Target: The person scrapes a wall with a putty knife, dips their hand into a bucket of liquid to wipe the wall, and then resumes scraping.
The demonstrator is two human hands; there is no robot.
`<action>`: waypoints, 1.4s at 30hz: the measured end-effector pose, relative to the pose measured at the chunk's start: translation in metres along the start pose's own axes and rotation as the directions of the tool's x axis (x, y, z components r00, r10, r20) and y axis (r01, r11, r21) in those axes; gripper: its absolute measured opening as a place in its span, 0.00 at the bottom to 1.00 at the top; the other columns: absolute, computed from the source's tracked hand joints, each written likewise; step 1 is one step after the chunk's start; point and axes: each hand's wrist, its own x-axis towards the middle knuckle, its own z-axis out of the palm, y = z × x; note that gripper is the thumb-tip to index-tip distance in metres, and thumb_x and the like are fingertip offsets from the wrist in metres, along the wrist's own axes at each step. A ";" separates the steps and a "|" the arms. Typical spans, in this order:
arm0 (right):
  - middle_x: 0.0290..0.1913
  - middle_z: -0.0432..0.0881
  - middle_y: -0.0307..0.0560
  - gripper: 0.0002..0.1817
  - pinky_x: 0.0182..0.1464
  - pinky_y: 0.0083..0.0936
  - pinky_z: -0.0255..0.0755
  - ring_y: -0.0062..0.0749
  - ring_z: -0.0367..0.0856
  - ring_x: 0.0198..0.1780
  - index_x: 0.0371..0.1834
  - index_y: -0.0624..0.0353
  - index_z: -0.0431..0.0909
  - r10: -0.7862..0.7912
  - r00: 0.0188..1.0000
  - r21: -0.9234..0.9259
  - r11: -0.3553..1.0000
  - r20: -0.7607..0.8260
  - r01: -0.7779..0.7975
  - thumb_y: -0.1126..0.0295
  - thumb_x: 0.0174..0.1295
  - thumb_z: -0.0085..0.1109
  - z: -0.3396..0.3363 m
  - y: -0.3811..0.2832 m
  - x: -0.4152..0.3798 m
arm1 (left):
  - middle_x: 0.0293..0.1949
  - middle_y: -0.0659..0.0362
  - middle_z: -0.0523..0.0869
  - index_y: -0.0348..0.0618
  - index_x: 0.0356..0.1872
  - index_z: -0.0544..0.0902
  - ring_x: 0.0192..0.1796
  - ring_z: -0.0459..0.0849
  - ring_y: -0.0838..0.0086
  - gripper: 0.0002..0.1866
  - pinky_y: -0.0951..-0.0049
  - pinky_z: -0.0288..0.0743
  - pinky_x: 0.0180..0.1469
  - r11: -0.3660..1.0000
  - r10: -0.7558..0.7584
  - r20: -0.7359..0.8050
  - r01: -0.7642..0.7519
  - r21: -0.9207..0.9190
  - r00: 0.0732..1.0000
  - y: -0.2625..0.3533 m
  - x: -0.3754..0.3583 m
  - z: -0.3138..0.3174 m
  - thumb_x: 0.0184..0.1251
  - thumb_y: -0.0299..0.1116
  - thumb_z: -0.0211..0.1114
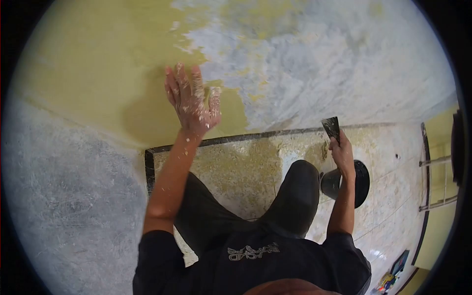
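Note:
My left hand point(192, 101), speckled with pale flakes, lies with its fingers spread against the yellow-green paint point(113, 64) of the wall. Just right of it the paint ends in a ragged edge, and bare grey-white wall point(314, 73) shows beyond. My right hand point(343, 152) is wrapped round the handle of a scraper point(331, 128), whose dark, wide blade points up toward the foot of the wall. The scraper's handle is mostly hidden in my fingers.
Flakes litter the tiled floor point(231, 172) between my knees. A black bucket point(362, 184) stands beside my right forearm. A grey scraped wall point(73, 196) rises at the left. Metal rails point(436, 161) and colourful items point(387, 281) are at the far right.

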 end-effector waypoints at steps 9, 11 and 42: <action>0.41 0.82 0.68 0.21 0.46 0.50 0.72 0.61 0.81 0.45 0.57 0.63 0.68 0.304 0.860 -0.422 0.773 -0.409 -0.473 0.66 0.62 0.51 -0.097 0.202 -0.086 | 0.73 0.52 0.59 0.60 0.73 0.60 0.77 0.47 0.57 0.37 0.50 0.42 0.73 0.698 0.568 0.755 -0.677 -0.232 0.326 0.001 -0.194 0.101 0.62 0.46 0.60; 0.48 0.80 0.69 0.23 0.54 0.52 0.71 0.63 0.78 0.52 0.56 0.63 0.69 0.358 0.878 -0.580 0.660 -0.316 -0.478 0.65 0.58 0.55 -0.119 0.245 -0.091 | 0.72 0.53 0.61 0.60 0.73 0.61 0.78 0.46 0.58 0.37 0.51 0.41 0.74 0.625 0.649 0.746 -0.664 -0.411 0.149 0.034 -0.213 0.110 0.60 0.43 0.62; 0.55 0.81 0.55 0.18 0.56 0.37 0.75 0.45 0.81 0.56 0.52 0.57 0.81 0.539 0.760 -0.863 0.502 0.364 0.057 0.67 0.62 0.49 -0.015 0.275 -0.104 | 0.26 0.55 0.87 0.49 0.24 0.86 0.32 0.88 0.63 0.08 0.63 0.76 0.34 0.343 0.914 0.379 -0.224 -0.912 -0.144 0.378 -0.265 0.088 0.52 0.36 0.60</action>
